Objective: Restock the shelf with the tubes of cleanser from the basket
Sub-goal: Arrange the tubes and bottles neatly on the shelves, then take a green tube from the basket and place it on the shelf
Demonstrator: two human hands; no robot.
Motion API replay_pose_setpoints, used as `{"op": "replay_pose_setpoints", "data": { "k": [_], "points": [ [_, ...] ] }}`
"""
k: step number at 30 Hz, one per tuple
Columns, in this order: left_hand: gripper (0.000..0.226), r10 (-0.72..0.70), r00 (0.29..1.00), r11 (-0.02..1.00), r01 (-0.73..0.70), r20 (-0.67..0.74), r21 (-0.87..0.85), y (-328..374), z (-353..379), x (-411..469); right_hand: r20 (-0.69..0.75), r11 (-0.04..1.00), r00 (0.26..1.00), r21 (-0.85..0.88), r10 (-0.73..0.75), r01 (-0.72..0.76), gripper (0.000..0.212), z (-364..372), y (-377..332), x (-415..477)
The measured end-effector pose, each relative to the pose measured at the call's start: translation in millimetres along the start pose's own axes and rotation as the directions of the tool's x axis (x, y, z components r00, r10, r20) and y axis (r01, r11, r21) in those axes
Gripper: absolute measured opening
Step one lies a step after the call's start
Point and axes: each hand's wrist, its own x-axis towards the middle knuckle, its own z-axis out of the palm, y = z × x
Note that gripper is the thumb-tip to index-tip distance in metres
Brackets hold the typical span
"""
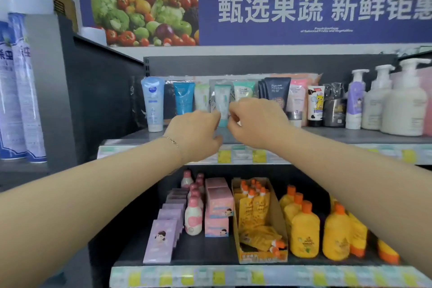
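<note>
The teal-capped tube (221,100), upright on the shelf (350,135), is pinched by left hand (194,133) and right hand (254,121) together; a careless release could topple neighbouring tubes (202,98) beside it.

The upper shelf (339,136) keeps a bare strip along its front and open room above, where a hand can pass, while the packed tubes (277,91), from the Nivea tube (152,103) to the pump bottles (406,105), wall off the back.

Bare forearms; a thin chain bracelet (171,140) circles the left wrist.
</note>
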Motion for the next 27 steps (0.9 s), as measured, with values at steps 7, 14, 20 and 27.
{"op": "replay_pose_setpoints", "data": {
  "k": [7,14,20,27],
  "points": [
    [0.023,0.067,0.997,0.988,-0.061,0.041,-0.144,84.7,25.3,-33.7,0.074,0.997,0.995,0.048,-0.064,0.061,0.016,-1.6,34.8,-92.3],
    [0.024,0.071,0.979,0.984,-0.037,0.193,-0.176,149.0,67.8,-83.2,0.227,0.986,0.974,0.163,0.002,-0.040,0.015,24.4,45.3,-175.2],
    [0.029,0.076,0.949,0.982,-0.017,0.306,-0.190,172.9,112.2,-129.0,0.315,0.972,0.949,0.225,-0.001,-0.074,0.018,59.9,32.0,-243.2],
    [0.025,0.138,0.861,0.972,-0.021,0.489,-0.236,191.8,180.2,-200.3,0.544,0.934,0.839,0.294,0.009,-0.201,0.016,113.3,6.4,-326.6]
  ]
}}
